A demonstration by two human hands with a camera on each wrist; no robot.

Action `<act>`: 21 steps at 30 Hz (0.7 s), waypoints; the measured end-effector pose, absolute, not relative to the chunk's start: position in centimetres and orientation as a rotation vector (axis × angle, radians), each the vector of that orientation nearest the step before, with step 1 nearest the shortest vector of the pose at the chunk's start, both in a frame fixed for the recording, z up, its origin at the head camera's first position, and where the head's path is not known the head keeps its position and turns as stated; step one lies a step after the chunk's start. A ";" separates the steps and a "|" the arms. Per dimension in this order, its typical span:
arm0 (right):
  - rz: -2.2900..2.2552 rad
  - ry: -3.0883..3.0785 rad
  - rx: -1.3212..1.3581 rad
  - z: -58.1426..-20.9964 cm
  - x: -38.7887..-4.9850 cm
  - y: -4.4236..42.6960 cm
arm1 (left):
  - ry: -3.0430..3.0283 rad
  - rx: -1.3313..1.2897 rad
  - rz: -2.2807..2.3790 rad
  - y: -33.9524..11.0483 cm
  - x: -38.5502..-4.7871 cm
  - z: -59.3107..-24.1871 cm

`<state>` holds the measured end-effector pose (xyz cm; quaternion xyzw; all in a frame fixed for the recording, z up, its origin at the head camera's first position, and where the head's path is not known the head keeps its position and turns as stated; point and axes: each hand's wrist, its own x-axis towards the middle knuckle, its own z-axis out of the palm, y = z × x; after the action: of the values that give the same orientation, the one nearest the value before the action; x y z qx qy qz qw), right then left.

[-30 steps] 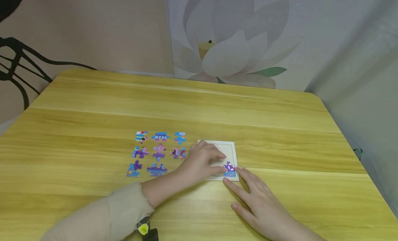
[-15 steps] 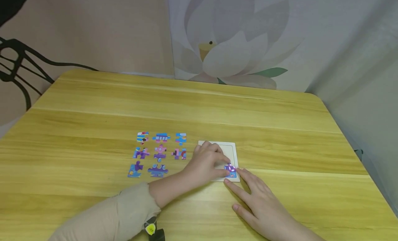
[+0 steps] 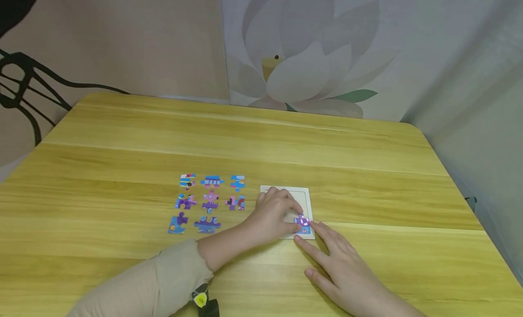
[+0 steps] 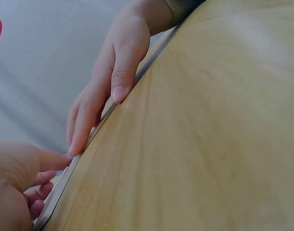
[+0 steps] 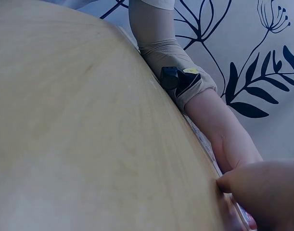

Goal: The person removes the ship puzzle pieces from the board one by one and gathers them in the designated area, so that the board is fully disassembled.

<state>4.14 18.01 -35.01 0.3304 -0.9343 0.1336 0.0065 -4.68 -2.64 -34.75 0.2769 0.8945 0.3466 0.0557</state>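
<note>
A small white puzzle tray (image 3: 304, 195) lies flat on the table. In its near right corner sits a purple and blue jigsaw puzzle piece (image 3: 304, 226). My left hand (image 3: 273, 213) reaches over the tray and pinches this piece with thumb and forefinger; the hand covers much of the tray. My right hand (image 3: 337, 262) has its fingers extended, two fingertips touching the tray's rim at that corner. Seen from the left wrist, the right hand (image 4: 110, 72) rests along the tray's edge, with the left hand (image 4: 21, 178) at lower left. Up close, the piece is mostly hidden.
Left of the tray, several loose puzzle pieces (image 3: 210, 201) lie in rough rows on the wooden table (image 3: 261, 140). A black chair (image 3: 24, 76) stands beyond the table's far left. Behind the table hangs a flower-patterned curtain (image 3: 302, 81).
Over the last second my left hand has shifted slightly right, its forefinger coming down to the piece's upper edge. The right hand stays at the tray's corner.
</note>
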 end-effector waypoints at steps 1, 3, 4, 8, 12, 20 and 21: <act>0.417 -2.922 1.036 -35.0 4.1 18.0 | 2.711 0.837 1.060 -2.6 -4.7 -34.7; 0.415 -2.923 1.038 -35.0 4.1 18.0 | 2.703 0.831 1.085 -2.6 -4.7 -34.7; 0.414 -2.924 1.039 -35.0 4.1 18.0 | 2.695 0.822 1.103 -2.6 -4.7 -34.8; 0.409 -2.912 1.052 -35.1 4.0 18.1 | 2.646 0.794 1.199 -2.5 -4.8 -34.9; 0.405 -2.898 1.056 -35.1 4.0 18.2 | 2.610 0.791 1.301 -2.5 -4.9 -35.1; 0.411 -2.918 1.038 -35.2 4.0 18.2 | 2.527 0.775 1.439 -2.7 -4.9 -34.8; 0.416 -2.922 1.036 -35.2 4.0 18.1 | 2.517 0.770 1.456 -2.8 -4.8 -34.7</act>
<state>4.01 18.15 -35.20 0.3311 -0.9342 0.1329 0.0067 -4.81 -2.77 -34.70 0.2554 0.8350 0.4828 0.0668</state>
